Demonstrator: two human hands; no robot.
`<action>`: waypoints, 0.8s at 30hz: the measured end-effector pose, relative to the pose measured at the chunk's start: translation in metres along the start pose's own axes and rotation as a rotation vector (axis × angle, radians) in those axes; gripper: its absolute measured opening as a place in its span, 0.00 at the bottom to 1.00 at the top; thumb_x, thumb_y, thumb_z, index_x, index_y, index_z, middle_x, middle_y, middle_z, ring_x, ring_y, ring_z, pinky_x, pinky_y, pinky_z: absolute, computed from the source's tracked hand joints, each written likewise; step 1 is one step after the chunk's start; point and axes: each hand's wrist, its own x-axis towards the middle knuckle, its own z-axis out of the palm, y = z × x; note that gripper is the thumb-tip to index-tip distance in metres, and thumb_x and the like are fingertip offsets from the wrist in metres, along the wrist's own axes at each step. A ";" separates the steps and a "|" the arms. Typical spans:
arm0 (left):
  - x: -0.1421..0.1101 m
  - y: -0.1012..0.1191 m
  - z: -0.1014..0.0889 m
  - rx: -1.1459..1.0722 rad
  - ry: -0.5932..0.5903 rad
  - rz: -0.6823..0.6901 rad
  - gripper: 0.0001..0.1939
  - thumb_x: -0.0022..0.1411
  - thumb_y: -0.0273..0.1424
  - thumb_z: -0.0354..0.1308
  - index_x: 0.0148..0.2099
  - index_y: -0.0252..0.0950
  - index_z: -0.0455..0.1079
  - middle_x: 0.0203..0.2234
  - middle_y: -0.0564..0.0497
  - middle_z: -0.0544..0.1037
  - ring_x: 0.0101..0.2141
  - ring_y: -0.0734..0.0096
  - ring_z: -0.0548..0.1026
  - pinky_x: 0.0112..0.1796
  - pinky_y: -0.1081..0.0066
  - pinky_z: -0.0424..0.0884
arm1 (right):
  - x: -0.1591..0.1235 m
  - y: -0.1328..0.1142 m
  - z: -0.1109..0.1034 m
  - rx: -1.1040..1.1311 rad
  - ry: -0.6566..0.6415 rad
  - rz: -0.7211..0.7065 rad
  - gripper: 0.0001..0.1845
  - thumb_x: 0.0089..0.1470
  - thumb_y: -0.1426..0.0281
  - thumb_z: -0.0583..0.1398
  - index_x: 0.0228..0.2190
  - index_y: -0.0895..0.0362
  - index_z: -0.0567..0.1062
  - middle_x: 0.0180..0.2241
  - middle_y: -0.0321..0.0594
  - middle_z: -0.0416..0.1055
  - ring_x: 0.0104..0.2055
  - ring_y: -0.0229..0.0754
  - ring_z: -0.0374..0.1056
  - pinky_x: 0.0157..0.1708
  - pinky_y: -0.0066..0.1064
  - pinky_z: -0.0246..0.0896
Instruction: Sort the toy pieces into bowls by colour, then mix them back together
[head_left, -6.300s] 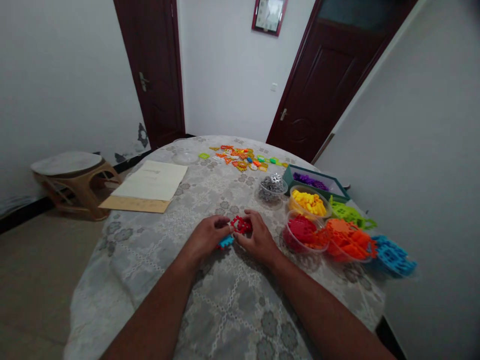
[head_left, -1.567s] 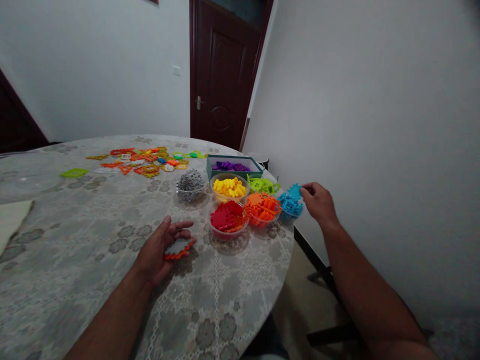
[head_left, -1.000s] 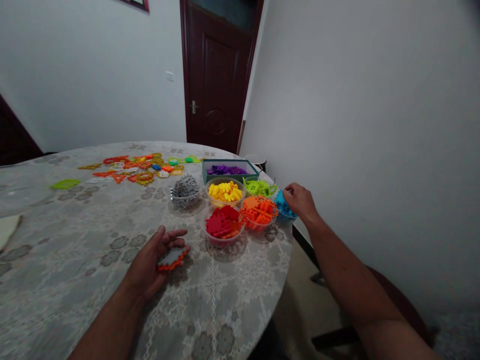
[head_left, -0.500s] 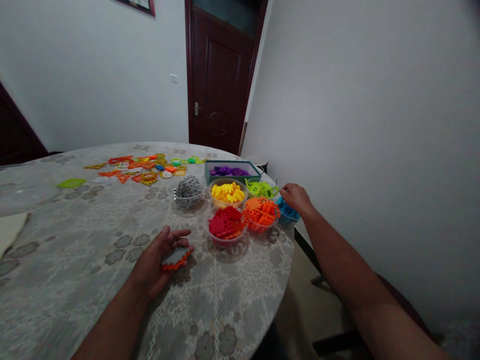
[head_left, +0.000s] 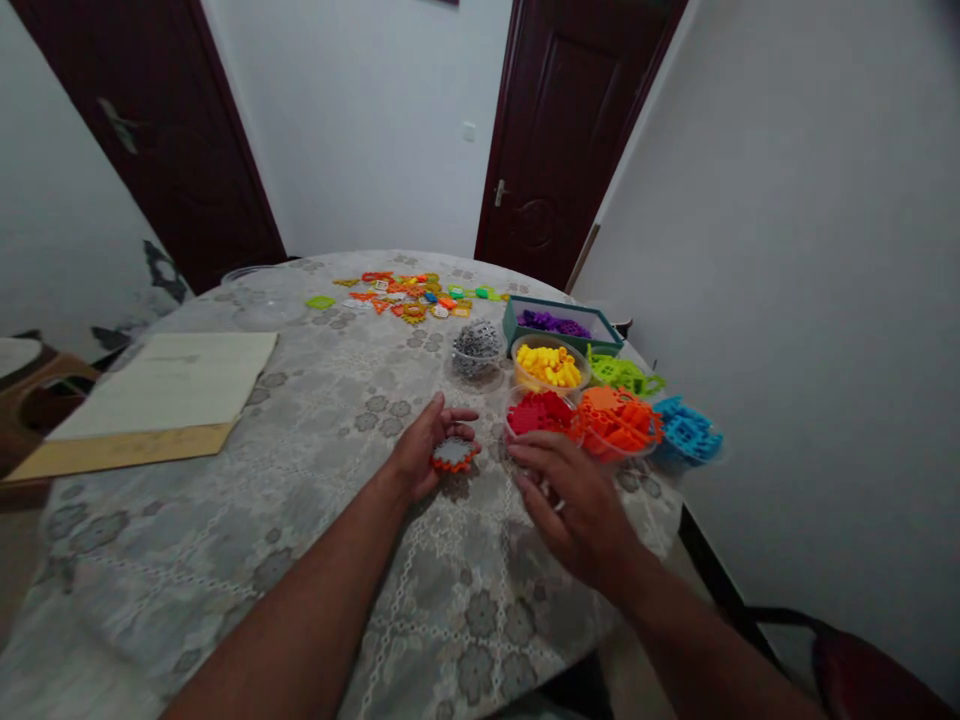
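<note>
My left hand (head_left: pixel 429 447) holds a gear piece (head_left: pixel 454 452), grey on top with an orange toothed rim, above the tablecloth. Its fingers curl loosely beside the piece. Just to the right, my right hand (head_left: pixel 574 500) hangs in front of a clear bowl of red plastic pieces (head_left: pixel 544 412), thumb and fingers drawn together. Whatever may be between those fingertips is hidden. Close by stand a bowl of orange pieces (head_left: pixel 619 420) and a bowl of blue pieces (head_left: pixel 686 432).
Behind these stand grey pieces (head_left: pixel 478 345), yellow pieces (head_left: pixel 549 366), light green pieces (head_left: pixel 624 372) and a box (head_left: pixel 517 322) of purple ones. Loose coloured pieces (head_left: pixel 412 290) lie farther back. A pale sheet (head_left: pixel 172 380) is at the left, on the patterned tablecloth (head_left: pixel 315 520).
My right hand has come away from the blue and green bowls, leftward and nearer my left hand. The left hand still holds the gear piece. The view has swung left.
</note>
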 end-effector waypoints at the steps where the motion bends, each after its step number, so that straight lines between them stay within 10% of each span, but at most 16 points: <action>1: -0.001 0.000 0.001 -0.005 -0.013 0.003 0.28 0.74 0.50 0.49 0.49 0.29 0.76 0.30 0.44 0.78 0.26 0.61 0.80 0.22 0.67 0.75 | 0.003 -0.005 0.017 0.027 -0.060 -0.008 0.20 0.67 0.71 0.59 0.59 0.50 0.73 0.59 0.48 0.73 0.57 0.50 0.73 0.53 0.44 0.75; 6: -0.002 -0.001 0.002 -0.011 0.017 0.014 0.29 0.74 0.51 0.49 0.47 0.30 0.77 0.31 0.45 0.77 0.26 0.67 0.77 0.27 0.70 0.74 | 0.020 -0.003 0.074 -0.061 -0.253 0.041 0.15 0.66 0.72 0.59 0.54 0.54 0.75 0.63 0.52 0.70 0.62 0.55 0.71 0.56 0.50 0.74; 11: 0.001 0.000 0.001 0.017 0.052 0.014 0.29 0.73 0.52 0.50 0.46 0.30 0.78 0.30 0.46 0.77 0.23 0.70 0.75 0.24 0.72 0.70 | 0.019 0.000 0.087 0.030 -0.196 0.075 0.08 0.64 0.76 0.60 0.43 0.54 0.76 0.55 0.48 0.74 0.57 0.49 0.72 0.54 0.41 0.73; 18: 0.001 0.000 -0.001 -0.011 0.046 0.030 0.20 0.71 0.42 0.55 0.44 0.29 0.77 0.30 0.45 0.76 0.27 0.67 0.77 0.28 0.69 0.76 | 0.024 -0.010 0.054 0.222 -0.040 0.155 0.07 0.63 0.73 0.62 0.43 0.53 0.78 0.37 0.38 0.79 0.39 0.42 0.75 0.42 0.33 0.69; 24: 0.003 -0.008 -0.005 0.173 0.109 0.152 0.24 0.45 0.17 0.63 0.47 0.32 0.78 0.37 0.45 0.77 0.35 0.63 0.81 0.32 0.67 0.79 | 0.089 0.021 0.004 0.006 -0.097 0.157 0.09 0.65 0.68 0.61 0.43 0.53 0.82 0.36 0.38 0.82 0.36 0.42 0.76 0.39 0.32 0.66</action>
